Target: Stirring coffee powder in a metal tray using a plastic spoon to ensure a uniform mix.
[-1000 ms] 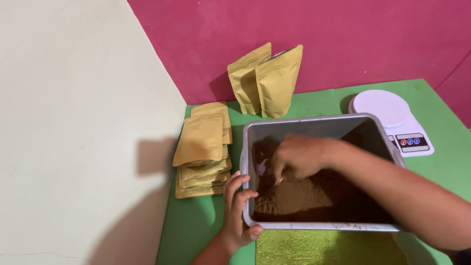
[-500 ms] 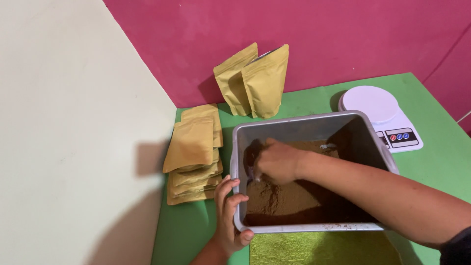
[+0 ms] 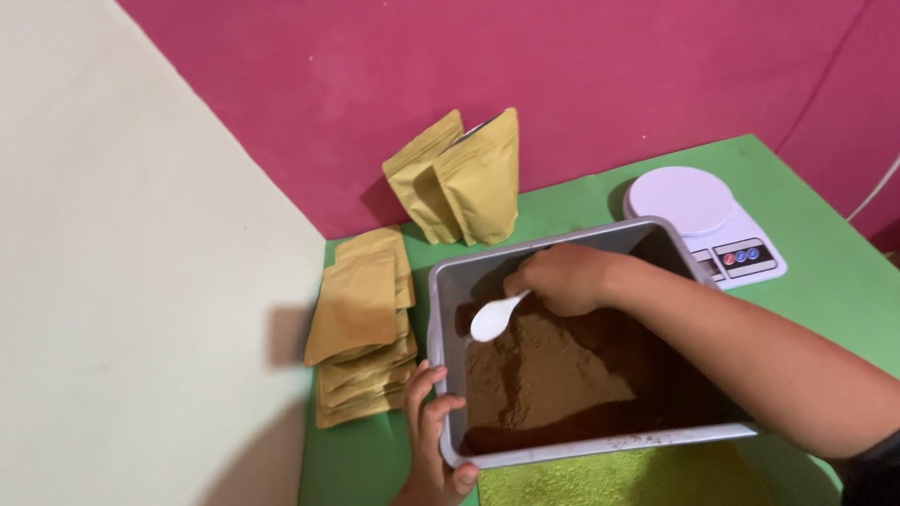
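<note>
Green cloth is covering the tabletop (image 3: 600, 201), which is carrying everything here, with a pink wall behind. A grey metal tray (image 3: 448, 309) is sitting at the near middle, holding a bed of brown powder (image 3: 553, 375) heaped toward its near left. The right hand (image 3: 562, 278) is reaching in from the right, clenched around the handle of a white spoon (image 3: 492, 319), whose bowl is hovering just above the powder near the tray's left wall. The left hand (image 3: 433, 440) is gripping the tray's near left corner, fingers curled over the rim.

To scoop well here, the left hand should be keeping the tray pinned, while the spoon is dipping shallowly and coming up level, so that no powder is spilling over the rim.

Left of the tray, a stack of flat tan pouches (image 3: 361, 328) is lying. Two standing pouches (image 3: 464, 178) are leaning at the far wall. A white kitchen scale (image 3: 698, 220) is waiting at the far right, touching the tray's corner or just beside it.
</note>
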